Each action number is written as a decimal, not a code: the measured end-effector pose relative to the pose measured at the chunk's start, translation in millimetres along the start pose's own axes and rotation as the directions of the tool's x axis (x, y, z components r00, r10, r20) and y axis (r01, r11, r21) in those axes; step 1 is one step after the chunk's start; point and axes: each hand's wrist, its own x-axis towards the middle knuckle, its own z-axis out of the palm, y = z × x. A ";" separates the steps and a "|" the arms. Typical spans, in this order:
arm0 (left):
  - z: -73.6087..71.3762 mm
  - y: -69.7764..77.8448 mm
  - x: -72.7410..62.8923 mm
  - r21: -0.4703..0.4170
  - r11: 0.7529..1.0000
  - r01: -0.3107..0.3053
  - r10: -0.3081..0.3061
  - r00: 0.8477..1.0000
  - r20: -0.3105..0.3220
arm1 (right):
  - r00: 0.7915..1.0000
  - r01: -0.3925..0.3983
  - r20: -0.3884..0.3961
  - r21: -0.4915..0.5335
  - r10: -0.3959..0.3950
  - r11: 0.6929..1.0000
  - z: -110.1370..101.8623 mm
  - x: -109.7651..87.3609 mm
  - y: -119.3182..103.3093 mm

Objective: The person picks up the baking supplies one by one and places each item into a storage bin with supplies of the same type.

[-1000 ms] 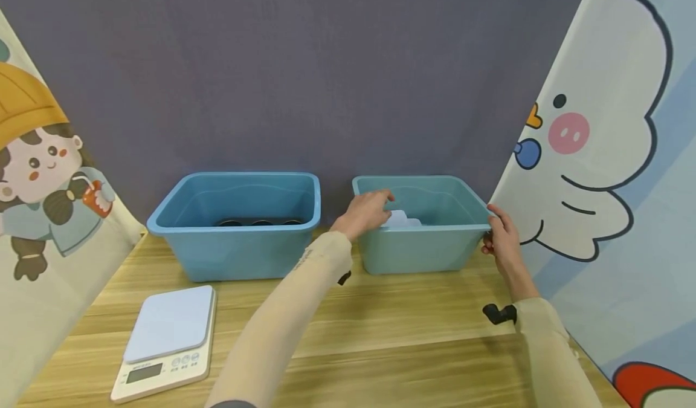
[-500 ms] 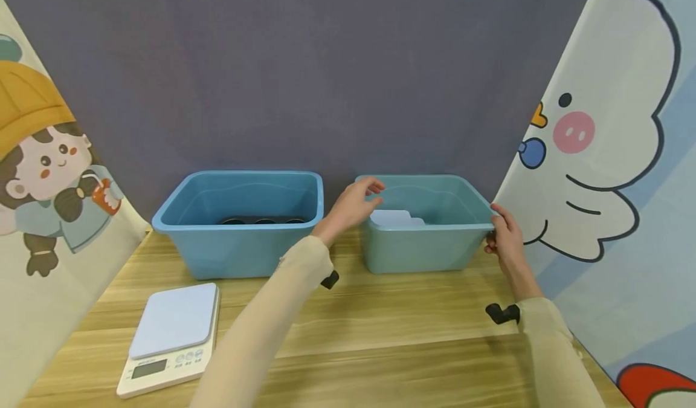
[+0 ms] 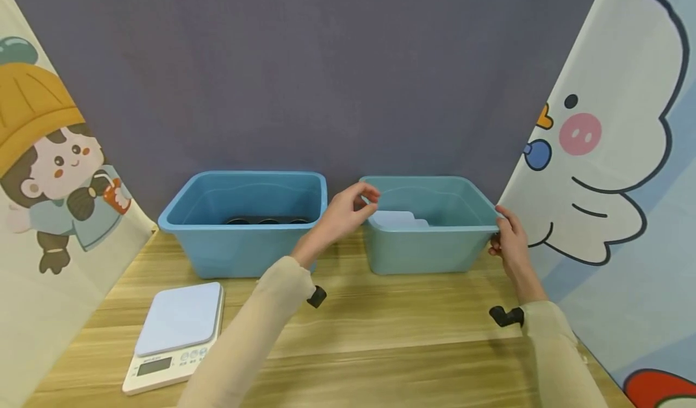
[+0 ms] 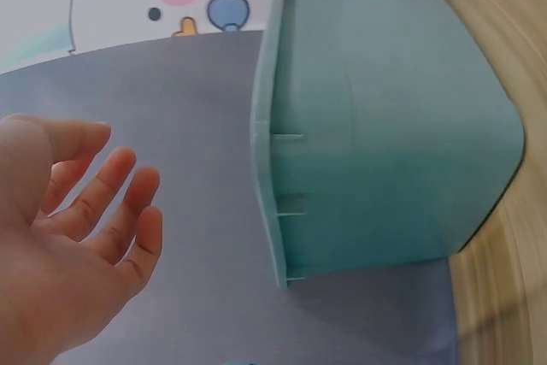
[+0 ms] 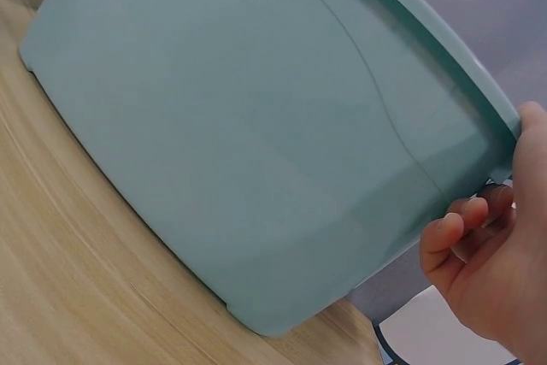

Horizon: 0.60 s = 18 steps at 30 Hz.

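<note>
A pale green plastic bin [image 3: 421, 252] stands at the right of the table, with white rounded objects [image 3: 394, 218] inside at its left end. My right hand [image 3: 510, 239] grips the bin's right front corner at the rim; in the right wrist view, its fingers [image 5: 444, 237] curl under the edge. Level with the rim, just left of the bin, my left hand [image 3: 342, 214] hovers with loosely bent fingers. Nothing lies between those fingers [image 4: 120, 173] in the left wrist view, and a gap separates them from the bin wall.
A blue bin [image 3: 244, 254] stands to the left, holding a dark piece with round cups [image 3: 267, 220], partly hidden by the front wall. A white digital scale [image 3: 179, 323] lies at the front left of the wooden table [image 3: 380, 347]. Grey cloth [image 3: 348, 75] closes off the back.
My left hand has come up out of the green bin and moved left past its rim, holding nothing. The right hand stays on the corner. The view has shifted slightly.
</note>
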 end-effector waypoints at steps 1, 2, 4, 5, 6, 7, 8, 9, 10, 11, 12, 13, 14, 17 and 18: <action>-1.4 1.2 -2.6 -0.006 1.000 -0.005 0.005 1.000 0.000 | 1.000 -0.002 0.003 -0.001 0.002 1.000 -0.3 0.1 -0.1; -2.8 2.1 -4.9 -0.007 1.000 -0.007 0.007 1.000 -0.001 | 1.000 -0.005 0.004 -0.002 0.005 1.000 -0.5 0.1 -0.1; -5.9 3.1 -9.6 -0.018 1.000 -0.003 0.003 1.000 0.002 | 1.000 -0.010 0.006 -0.002 0.010 1.000 -0.6 0.1 -0.2; -7.8 3.1 -12.0 -0.023 1.000 0.001 -0.001 1.000 0.003 | 1.000 -0.013 0.005 -0.002 0.013 1.000 -0.6 0.0 -0.2; -10.3 3.4 -14.4 -0.026 1.000 0.005 -0.005 1.000 0.006 | 1.000 -0.013 0.006 -0.003 0.013 1.000 -0.6 0.1 0.0; -13.3 3.3 -16.9 -0.027 1.000 0.006 -0.006 1.000 0.008 | 1.000 -0.014 0.008 -0.003 0.014 1.000 -0.6 0.2 0.1; -16.5 2.9 -19.1 -0.028 1.000 0.009 -0.009 1.000 0.007 | 1.000 -0.014 0.008 -0.004 0.014 1.000 -0.4 0.2 0.1; -19.8 2.6 -21.4 -0.025 1.000 0.012 -0.012 1.000 0.004 | 1.000 -0.016 0.007 -0.003 0.016 1.000 -0.4 0.2 0.1; -23.2 2.1 -23.3 -0.020 1.000 0.012 -0.012 1.000 0.000 | 1.000 -0.016 0.005 -0.003 0.016 1.000 -0.5 0.3 0.1; -26.7 1.0 -25.0 -0.013 1.000 0.010 -0.010 1.000 -0.004 | 1.000 -0.016 0.002 -0.004 0.016 1.000 -0.8 0.2 -0.1; -30.0 0.1 -26.6 -0.006 1.000 0.010 -0.010 1.000 -0.008 | 1.000 -0.015 0.002 -0.005 0.015 1.000 -1.0 -0.1 -0.3; -33.5 -1.2 -28.2 0.001 1.000 0.009 -0.009 1.000 -0.016 | 1.000 -0.016 -0.001 -0.004 0.016 1.000 -0.6 -0.1 -0.5; -36.7 -2.5 -29.7 0.009 1.000 0.012 -0.012 1.000 -0.024 | 1.000 -0.015 -0.002 -0.003 0.015 1.000 -0.3 -0.4 -0.7; -45.4 -5.4 -34.6 0.016 1.000 0.017 -0.017 0.999 -0.040 | 1.000 -0.010 0.000 0.002 0.010 1.000 0.7 -1.0 -1.1; -48.1 -5.8 -36.4 0.016 1.000 0.021 -0.020 0.999 -0.045 | 1.000 -0.008 0.002 0.004 0.008 1.000 1.0 -0.9 -1.1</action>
